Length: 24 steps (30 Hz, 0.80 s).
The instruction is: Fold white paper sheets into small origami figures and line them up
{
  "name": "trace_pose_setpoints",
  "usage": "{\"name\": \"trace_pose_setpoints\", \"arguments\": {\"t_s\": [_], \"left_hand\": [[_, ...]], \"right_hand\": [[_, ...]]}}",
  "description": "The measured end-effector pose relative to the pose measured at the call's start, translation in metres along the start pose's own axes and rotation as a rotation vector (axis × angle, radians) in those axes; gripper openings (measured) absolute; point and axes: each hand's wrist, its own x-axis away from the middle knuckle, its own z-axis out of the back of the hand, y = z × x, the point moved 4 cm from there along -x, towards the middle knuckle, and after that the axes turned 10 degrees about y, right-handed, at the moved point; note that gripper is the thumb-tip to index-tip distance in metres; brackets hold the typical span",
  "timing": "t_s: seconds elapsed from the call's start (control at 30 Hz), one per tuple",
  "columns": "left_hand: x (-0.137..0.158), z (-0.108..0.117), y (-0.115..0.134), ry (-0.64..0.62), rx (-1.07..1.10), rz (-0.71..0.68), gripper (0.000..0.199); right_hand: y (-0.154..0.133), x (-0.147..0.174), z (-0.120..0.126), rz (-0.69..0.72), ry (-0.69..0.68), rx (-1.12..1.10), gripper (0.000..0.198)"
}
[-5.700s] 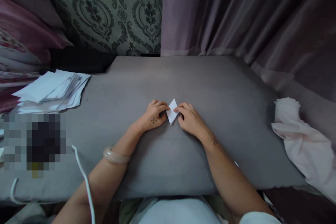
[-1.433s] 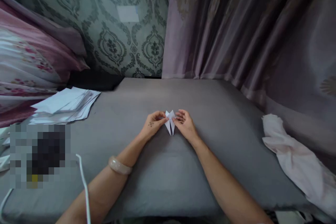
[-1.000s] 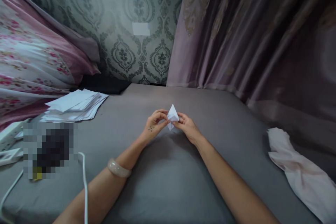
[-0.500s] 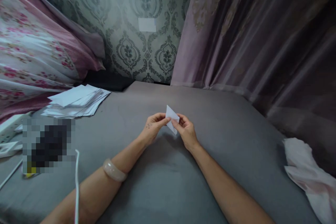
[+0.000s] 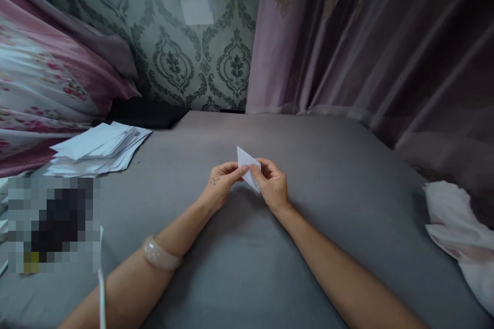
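A small piece of folded white paper (image 5: 246, 158) is held up between my two hands, a pointed corner sticking up at its top left. My left hand (image 5: 223, 180) pinches its left side, thumb on the near face. On the right, my right hand (image 5: 273, 181) grips the other side, its thumb pressed beside the left thumb near the middle. Fingers behind the paper are partly hidden. The paper is above the grey bed-like surface (image 5: 247, 257), apart from it.
A stack of white paper sheets (image 5: 100, 146) lies at the left, near a black flat item (image 5: 146, 113). A white cable (image 5: 102, 288) crosses by my left forearm. A crumpled white cloth or bag (image 5: 451, 216) lies at the right. Curtains (image 5: 309, 36) hang behind.
The view has shifted slightly, so the surroundings appear moved. The right thumb has come closer to the left thumb on the paper. Both hands keep hold of it.
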Motion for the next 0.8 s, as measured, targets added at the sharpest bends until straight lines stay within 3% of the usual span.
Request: {"name": "trace_pose_setpoints", "arguments": {"t_s": [0.1,0.27,0.63,0.8], "left_hand": [[-0.001,0.001,-0.001,0.046,0.06,0.001,0.024],[-0.004,0.004,-0.003,0.084,0.096,-0.005,0.024],[-0.005,0.006,0.001,0.127,0.077,-0.044,0.021],[-0.005,0.005,0.003,0.121,0.135,-0.033,0.022]], "right_hand": [[-0.006,0.001,0.003,0.127,0.066,0.043,0.028],[-0.016,0.004,0.006,0.296,0.064,0.161,0.014],[-0.021,0.007,0.004,0.378,0.014,0.173,0.019],[-0.024,0.01,0.002,0.441,-0.01,0.209,0.013]]}}
